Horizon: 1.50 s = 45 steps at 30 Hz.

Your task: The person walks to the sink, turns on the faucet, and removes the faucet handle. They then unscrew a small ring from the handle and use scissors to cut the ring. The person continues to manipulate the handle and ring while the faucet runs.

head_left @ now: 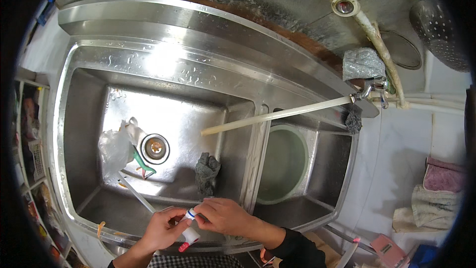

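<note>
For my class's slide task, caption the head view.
Left hand and right hand hold a blue-banded white tubular piece by a stainless-steel double sink.

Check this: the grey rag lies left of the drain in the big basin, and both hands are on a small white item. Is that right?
Not quite: the head view shows the grey rag right of the drain, not left. It does lie in the big basin, and the left hand and right hand are on a small white item.

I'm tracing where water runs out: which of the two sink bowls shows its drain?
The left, larger sink bowl: its round drain is in view, while the right sink bowl holds a round tub, no drain visible.
</note>
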### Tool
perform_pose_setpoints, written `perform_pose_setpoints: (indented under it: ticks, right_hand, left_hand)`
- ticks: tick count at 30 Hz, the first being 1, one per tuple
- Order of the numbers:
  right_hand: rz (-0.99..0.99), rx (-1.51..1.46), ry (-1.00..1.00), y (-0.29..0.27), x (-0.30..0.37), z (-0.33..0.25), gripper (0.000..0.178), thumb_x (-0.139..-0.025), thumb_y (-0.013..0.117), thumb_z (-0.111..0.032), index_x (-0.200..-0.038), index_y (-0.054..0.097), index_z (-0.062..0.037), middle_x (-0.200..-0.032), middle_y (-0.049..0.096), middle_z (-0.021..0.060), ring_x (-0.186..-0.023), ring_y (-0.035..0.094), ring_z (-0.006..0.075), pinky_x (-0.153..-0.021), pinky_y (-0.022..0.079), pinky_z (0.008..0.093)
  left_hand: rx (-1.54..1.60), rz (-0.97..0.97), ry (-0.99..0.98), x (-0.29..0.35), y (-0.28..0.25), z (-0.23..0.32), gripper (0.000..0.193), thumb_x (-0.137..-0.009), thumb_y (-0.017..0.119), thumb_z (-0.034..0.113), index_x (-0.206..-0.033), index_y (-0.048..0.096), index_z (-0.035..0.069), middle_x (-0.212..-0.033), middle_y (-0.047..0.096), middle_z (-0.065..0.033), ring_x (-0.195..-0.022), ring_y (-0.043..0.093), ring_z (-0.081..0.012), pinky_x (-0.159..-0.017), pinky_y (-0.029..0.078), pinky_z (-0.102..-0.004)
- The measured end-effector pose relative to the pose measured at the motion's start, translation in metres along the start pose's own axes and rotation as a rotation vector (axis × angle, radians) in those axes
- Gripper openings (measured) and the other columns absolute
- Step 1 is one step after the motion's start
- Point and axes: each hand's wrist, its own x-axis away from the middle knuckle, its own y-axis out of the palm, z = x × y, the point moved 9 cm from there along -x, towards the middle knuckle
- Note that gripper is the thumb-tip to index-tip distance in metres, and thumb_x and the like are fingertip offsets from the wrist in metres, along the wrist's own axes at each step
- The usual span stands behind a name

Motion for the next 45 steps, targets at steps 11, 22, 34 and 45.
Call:
perform_pose_setpoints:
  ticks: [11, 22, 34, 45]
  right_hand:
    - [-0.190, -0.106, 0.060, -0.008, -0.007, 0.011, 0.018, -0.088, 0.073, -0.016, -0.098, 0.062, -0.0069, -0.089, 0.067, 0.0110, -0.084, 0.069, 0.0305, -0.071, 0.056, 0.0401]
    - [0.106, 0.173, -0.175, -0.098, -0.062, -0.149, 0.026, -0.074, 0.076, -0.001, -0.096, 0.062, -0.0062, -0.082, 0.066, 0.0050, -0.071, 0.068, 0.0239, -0.085, 0.062, 0.0410]
    - [0.251, 0.196, -0.333, -0.122, -0.056, -0.302, 0.021, -0.075, 0.084, -0.003, -0.092, 0.073, -0.0056, -0.085, 0.074, 0.0069, -0.079, 0.073, 0.0229, -0.090, 0.061, 0.0452]
    - [0.372, 0.224, -0.430, -0.129, -0.034, -0.370, 0.025, -0.071, 0.086, 0.000, -0.092, 0.071, -0.0024, -0.089, 0.074, 0.0111, -0.082, 0.073, 0.0259, -0.088, 0.061, 0.0451]
  left_hand:
    - [-0.163, 0.011, 0.029, -0.001, 0.003, 0.010, 0.025, -0.090, 0.076, 0.014, -0.111, 0.071, 0.002, -0.086, 0.065, -0.0081, -0.067, 0.057, -0.0147, -0.062, 0.046, -0.0287]
    - [-0.174, 0.207, 0.550, 0.102, -0.024, 0.163, 0.029, -0.087, 0.076, 0.003, -0.115, 0.069, -0.002, -0.094, 0.067, -0.0125, -0.080, 0.066, -0.0200, -0.069, 0.052, -0.0305]
    - [-0.429, 0.379, 1.004, 0.242, -0.044, 0.245, 0.038, -0.081, 0.080, 0.006, -0.117, 0.069, 0.002, -0.097, 0.069, -0.0087, -0.082, 0.065, -0.0250, -0.075, 0.048, -0.0338]
    - [-0.685, 0.613, 1.379, 0.320, -0.034, 0.269, 0.043, -0.075, 0.081, 0.009, -0.116, 0.070, 0.001, -0.101, 0.068, -0.0061, -0.084, 0.065, -0.0200, -0.075, 0.047, -0.0321]
